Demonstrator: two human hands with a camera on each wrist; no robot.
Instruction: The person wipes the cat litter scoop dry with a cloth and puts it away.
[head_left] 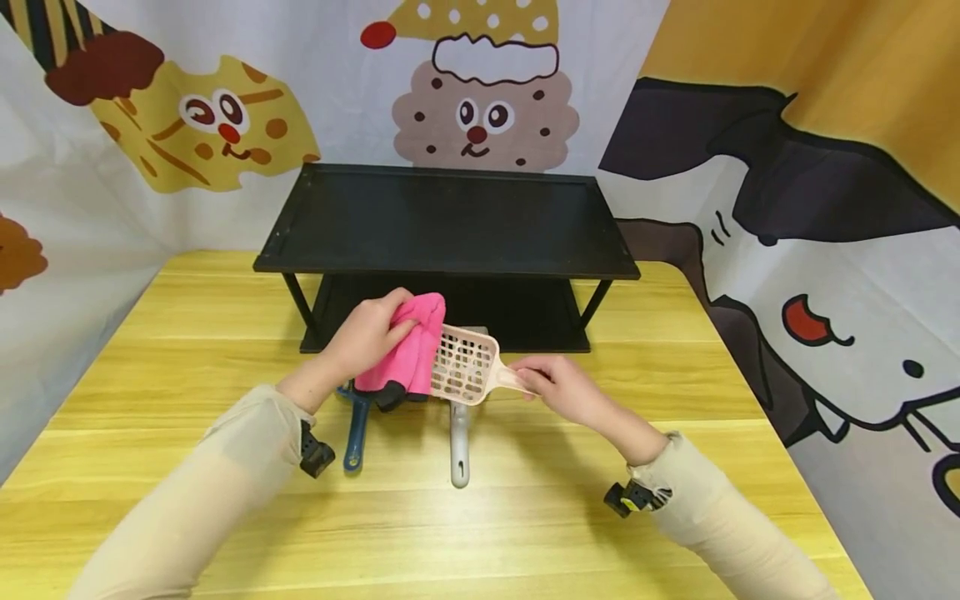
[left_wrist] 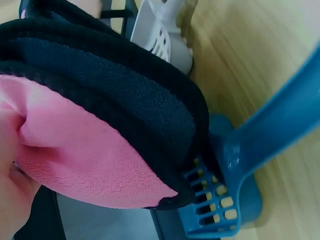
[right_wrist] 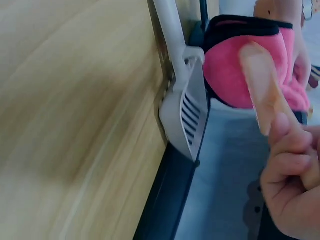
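My left hand [head_left: 365,335] grips a pink cloth [head_left: 408,354] with dark edging, folded over, its black and dark-blue inner side showing in the left wrist view. The cloth covers the left end of a beige slotted litter scoop [head_left: 474,360]. My right hand [head_left: 561,387] holds that scoop by its handle, above the table. Below the cloth, a blue litter scoop [head_left: 356,437] has its handle toward me; its slotted basket [left_wrist: 212,200] shows in the left wrist view. A grey litter scoop [head_left: 459,450] lies under the beige one, its basket [right_wrist: 175,117] plain in the right wrist view.
Behind the scoops stands a black two-tier shelf [head_left: 450,221], its lower tier [head_left: 517,312] close to the table surface. The table [head_left: 585,533] has a light wood-grain top. Cartoon-printed curtains [head_left: 345,92] hang behind and at both sides.
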